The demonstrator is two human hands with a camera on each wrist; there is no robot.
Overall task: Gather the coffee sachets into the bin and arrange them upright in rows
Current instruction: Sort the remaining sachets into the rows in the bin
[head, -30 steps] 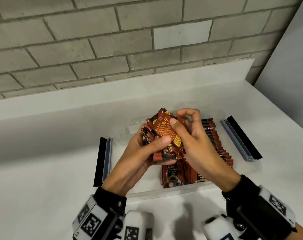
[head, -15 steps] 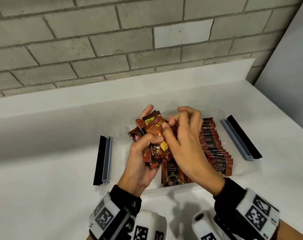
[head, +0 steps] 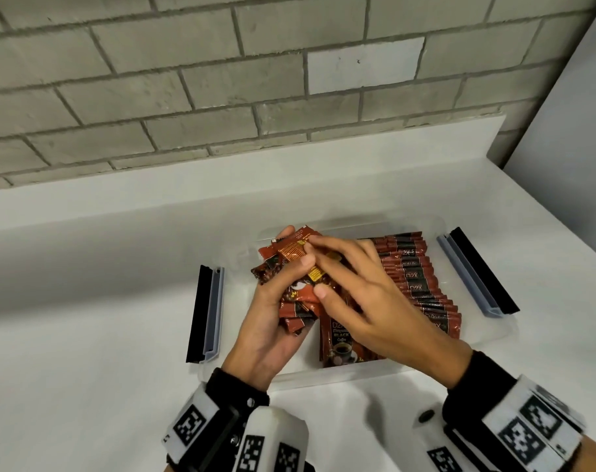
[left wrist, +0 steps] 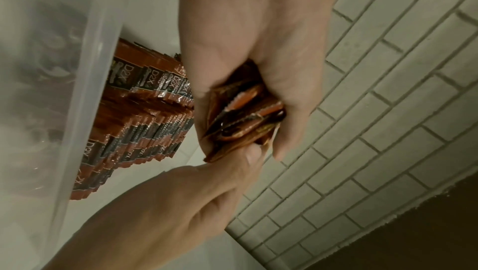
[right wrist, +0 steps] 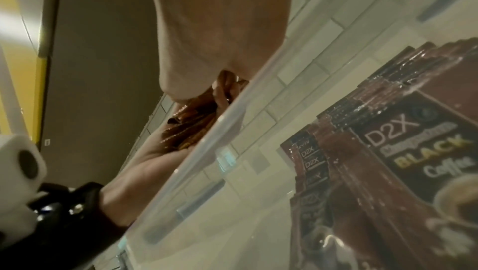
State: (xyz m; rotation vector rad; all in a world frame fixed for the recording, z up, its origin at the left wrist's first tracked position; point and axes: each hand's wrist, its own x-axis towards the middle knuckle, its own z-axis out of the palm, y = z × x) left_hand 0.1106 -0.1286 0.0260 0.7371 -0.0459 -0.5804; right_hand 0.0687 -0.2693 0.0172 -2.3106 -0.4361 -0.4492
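A clear plastic bin (head: 357, 378) sits on the white counter. Brown-red coffee sachets (head: 415, 277) stand upright in rows along its right side, and one front sachet (head: 337, 338) faces me. My left hand (head: 294, 249) grips a loose bundle of sachets (head: 289, 267) just above the bin's left part. My right hand (head: 314, 270) clasps the same bundle, its fingers over the top edge and its thumb on the near edge. The left wrist view shows the bundle (left wrist: 243, 115) end-on beside the rows (left wrist: 145, 110). The right wrist view looks through the bin wall (right wrist: 207, 141) at the front sachet (right wrist: 413, 151).
The bin's black-and-grey latches are folded outward at the left (head: 206, 315) and right (head: 473, 270). A brick wall (head: 221, 97) and a white upstand close the back. A grey wall (head: 579, 131) bounds the right. The bin floor under the bundle is hidden.
Both hands have come down and slightly left with the bundle, closer to the bin. My right hand's fingers have gone from pinching one sachet to spreading across the bundle.
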